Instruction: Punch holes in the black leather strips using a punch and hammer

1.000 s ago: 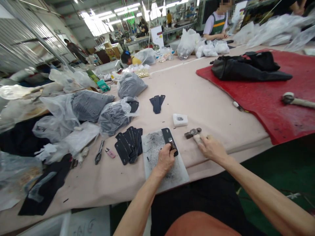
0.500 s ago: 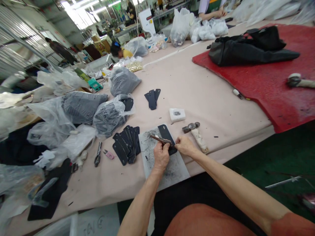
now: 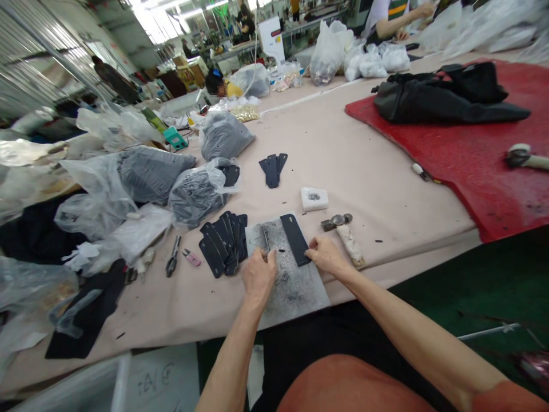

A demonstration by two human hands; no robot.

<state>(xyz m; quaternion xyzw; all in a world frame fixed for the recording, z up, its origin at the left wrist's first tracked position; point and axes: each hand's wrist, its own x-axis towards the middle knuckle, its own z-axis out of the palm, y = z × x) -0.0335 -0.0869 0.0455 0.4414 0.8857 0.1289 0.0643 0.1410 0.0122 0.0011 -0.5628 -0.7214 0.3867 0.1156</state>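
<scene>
My left hand (image 3: pixel 258 274) is closed around a thin, dark, rod-like tool (image 3: pixel 265 236) over a grey, scuffed board (image 3: pixel 300 297). The tool's exact kind is hard to make out. On the board's right part lies a black rectangular piece (image 3: pixel 295 240) with a slot near its far end. The fingers of my right hand (image 3: pixel 326 254) pinch this piece at its near right corner. A small dark scrap (image 3: pixel 281 250) rests between my left hand and the piece. Left of the board is a fanned pile of similar black pieces (image 3: pixel 225 243).
A hammer (image 3: pixel 343 229) with a wrapped handle and a white block (image 3: pixel 314 198) lie beyond my right hand. Pink snips (image 3: pixel 191 257) and pliers (image 3: pixel 172 257) lie at left, near filled plastic bags (image 3: pixel 199 191). A red sheet (image 3: pixel 467 171) carries a black bag (image 3: pixel 446 97).
My left hand has moved left with the tool, away from the black piece, which now shows almost whole. My right hand stays at the piece's corner.
</scene>
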